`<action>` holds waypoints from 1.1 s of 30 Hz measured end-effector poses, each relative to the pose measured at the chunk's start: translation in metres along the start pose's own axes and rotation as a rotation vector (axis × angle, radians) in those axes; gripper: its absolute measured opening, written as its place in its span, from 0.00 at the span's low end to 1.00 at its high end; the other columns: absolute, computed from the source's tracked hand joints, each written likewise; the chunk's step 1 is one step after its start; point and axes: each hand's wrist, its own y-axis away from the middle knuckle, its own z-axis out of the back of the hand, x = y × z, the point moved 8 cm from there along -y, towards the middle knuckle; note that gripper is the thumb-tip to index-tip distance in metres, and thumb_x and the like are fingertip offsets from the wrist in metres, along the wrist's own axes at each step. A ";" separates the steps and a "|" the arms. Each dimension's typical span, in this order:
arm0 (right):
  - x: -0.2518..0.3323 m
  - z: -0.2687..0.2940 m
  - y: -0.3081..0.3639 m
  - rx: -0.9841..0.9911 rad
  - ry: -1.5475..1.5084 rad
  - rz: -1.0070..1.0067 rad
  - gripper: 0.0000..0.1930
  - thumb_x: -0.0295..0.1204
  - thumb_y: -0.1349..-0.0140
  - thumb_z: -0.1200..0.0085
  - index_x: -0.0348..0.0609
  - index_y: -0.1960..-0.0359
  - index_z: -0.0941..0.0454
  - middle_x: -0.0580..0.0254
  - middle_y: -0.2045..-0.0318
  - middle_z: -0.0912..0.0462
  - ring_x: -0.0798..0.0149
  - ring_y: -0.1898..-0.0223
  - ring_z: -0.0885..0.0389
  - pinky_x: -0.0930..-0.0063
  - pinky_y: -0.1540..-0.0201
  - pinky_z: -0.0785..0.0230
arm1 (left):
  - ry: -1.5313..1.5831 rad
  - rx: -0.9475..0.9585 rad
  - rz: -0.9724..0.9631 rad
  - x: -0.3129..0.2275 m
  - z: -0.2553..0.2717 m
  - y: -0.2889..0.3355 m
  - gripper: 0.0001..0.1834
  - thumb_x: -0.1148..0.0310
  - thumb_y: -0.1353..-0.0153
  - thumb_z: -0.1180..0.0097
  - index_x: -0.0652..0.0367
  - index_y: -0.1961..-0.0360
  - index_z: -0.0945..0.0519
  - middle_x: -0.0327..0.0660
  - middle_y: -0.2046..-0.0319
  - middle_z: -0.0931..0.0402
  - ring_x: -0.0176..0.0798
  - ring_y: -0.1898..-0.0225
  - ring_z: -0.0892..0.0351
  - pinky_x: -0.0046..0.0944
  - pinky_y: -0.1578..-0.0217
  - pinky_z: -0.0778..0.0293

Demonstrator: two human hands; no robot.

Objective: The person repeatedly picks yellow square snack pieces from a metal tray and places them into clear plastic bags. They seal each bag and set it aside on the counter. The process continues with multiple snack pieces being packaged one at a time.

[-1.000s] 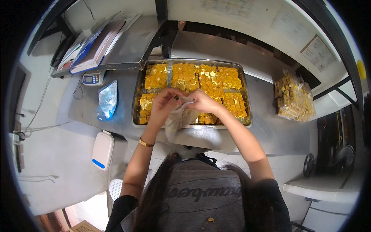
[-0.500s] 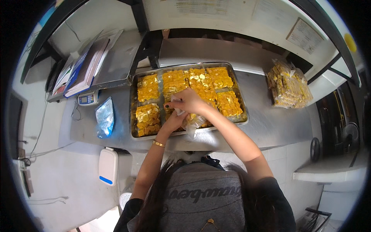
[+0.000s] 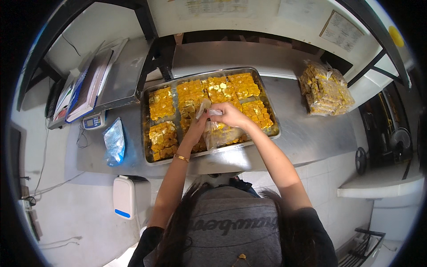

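Over the middle of a large metal tray (image 3: 151, 163), both my hands meet at the gathered top of a clear plastic bag (image 3: 216, 137). My left hand (image 3: 199, 127) pinches the bag's neck from the left. My right hand (image 3: 233, 116) is closed on the gathered plastic from the right. The bag hangs toward the tray's near side; yellowish pieces show through or behind it, and I cannot tell which. Around it in the tray lie blocks of small golden-yellow pieces (image 3: 162, 103), set in rows. Part of the tray is hidden by my hands.
A pile of filled clear bags (image 3: 327, 89) sits on the steel table (image 3: 307, 138) at right. To the left are a blue-and-clear plastic packet (image 3: 114, 143), a small scale (image 3: 94, 121) and folders (image 3: 91, 84) on a raised shelf. A white bin (image 3: 124, 198) stands below.
My hands have shifted from overlapping to side by side at the bag's neck. The bag now hangs more openly below them. The whole view has shifted slightly.
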 end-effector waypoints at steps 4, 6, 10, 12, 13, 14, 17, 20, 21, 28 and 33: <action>-0.039 0.016 0.003 -0.221 -0.299 -0.019 0.10 0.31 0.43 0.44 0.40 0.62 0.21 0.61 0.70 0.19 0.68 0.68 0.24 0.73 0.63 0.31 | -0.416 0.090 0.013 -0.001 0.005 0.022 0.28 0.55 0.37 0.52 0.67 0.43 0.34 0.44 0.50 0.29 0.34 0.50 0.32 0.36 0.49 0.36; -0.048 0.019 0.007 -0.296 -0.557 -0.110 0.08 0.33 0.40 0.45 0.41 0.67 0.21 0.69 0.74 0.21 0.74 0.73 0.26 0.80 0.70 0.34 | -0.309 -0.010 -0.101 0.011 0.014 0.032 0.27 0.58 0.38 0.49 0.67 0.45 0.32 0.43 0.53 0.28 0.33 0.54 0.31 0.36 0.53 0.33; -0.058 0.028 0.020 -0.294 -1.046 -0.290 0.07 0.34 0.39 0.46 0.43 0.69 0.24 0.68 0.75 0.22 0.74 0.77 0.25 0.82 0.75 0.30 | -0.319 0.053 -0.086 0.005 0.020 0.022 0.25 0.59 0.38 0.50 0.67 0.45 0.31 0.42 0.56 0.26 0.33 0.59 0.28 0.34 0.55 0.30; -0.056 0.030 0.028 -0.415 -1.316 -0.348 0.05 0.31 0.38 0.47 0.44 0.65 0.24 0.66 0.74 0.21 0.73 0.77 0.23 0.77 0.75 0.27 | -0.393 0.101 -0.032 0.007 0.028 0.011 0.26 0.57 0.37 0.51 0.66 0.44 0.31 0.42 0.57 0.25 0.33 0.60 0.26 0.34 0.55 0.30; -0.069 0.033 0.033 -0.427 -1.369 -0.377 0.07 0.30 0.37 0.50 0.42 0.61 0.26 0.64 0.74 0.21 0.69 0.76 0.21 0.73 0.72 0.22 | -0.232 0.082 0.031 0.014 0.032 0.003 0.27 0.55 0.36 0.52 0.66 0.44 0.32 0.43 0.57 0.25 0.35 0.59 0.25 0.35 0.54 0.29; -0.094 0.035 0.038 -0.467 -1.413 -0.383 0.07 0.30 0.37 0.51 0.41 0.61 0.26 0.64 0.73 0.21 0.69 0.75 0.21 0.73 0.72 0.23 | -0.073 0.076 0.092 0.023 0.030 -0.006 0.28 0.53 0.36 0.53 0.67 0.44 0.32 0.44 0.57 0.25 0.36 0.59 0.25 0.35 0.53 0.29; -0.170 0.021 0.052 -0.649 -1.506 -0.410 0.08 0.29 0.36 0.53 0.38 0.59 0.27 0.61 0.70 0.20 0.65 0.73 0.21 0.71 0.71 0.22 | 0.183 0.021 0.256 0.039 0.014 -0.009 0.32 0.47 0.37 0.55 0.68 0.45 0.32 0.47 0.57 0.24 0.39 0.58 0.24 0.38 0.51 0.29; -0.223 0.010 0.084 -0.927 -1.476 -0.423 0.10 0.29 0.35 0.57 0.37 0.57 0.28 0.56 0.65 0.21 0.61 0.66 0.21 0.64 0.65 0.23 | 0.178 -0.082 0.339 0.073 0.003 -0.008 0.32 0.47 0.37 0.55 0.70 0.49 0.31 0.49 0.58 0.25 0.41 0.56 0.24 0.41 0.52 0.28; -0.234 0.007 0.091 -0.982 -1.457 -0.407 0.11 0.30 0.33 0.59 0.38 0.56 0.29 0.55 0.62 0.21 0.59 0.63 0.21 0.59 0.61 0.24 | 0.130 -0.047 0.309 0.072 -0.001 -0.008 0.30 0.48 0.37 0.55 0.69 0.51 0.30 0.48 0.58 0.24 0.40 0.58 0.24 0.40 0.54 0.27; -0.153 0.023 0.130 -0.944 -0.749 -0.451 0.16 0.30 0.43 0.45 0.38 0.54 0.29 0.60 0.61 0.22 0.65 0.64 0.23 0.70 0.58 0.30 | -0.718 -0.008 -0.075 0.036 -0.023 0.055 0.21 0.57 0.49 0.42 0.69 0.81 0.26 0.48 0.86 0.29 0.40 0.82 0.27 0.37 0.77 0.32; -0.171 0.027 0.142 -0.787 -0.220 -0.426 0.17 0.27 0.47 0.42 0.37 0.56 0.29 0.62 0.66 0.21 0.70 0.67 0.25 0.75 0.61 0.33 | -0.702 0.195 0.347 0.052 -0.036 0.085 0.17 0.60 0.43 0.45 0.68 0.71 0.21 0.46 0.74 0.20 0.34 0.71 0.19 0.32 0.69 0.26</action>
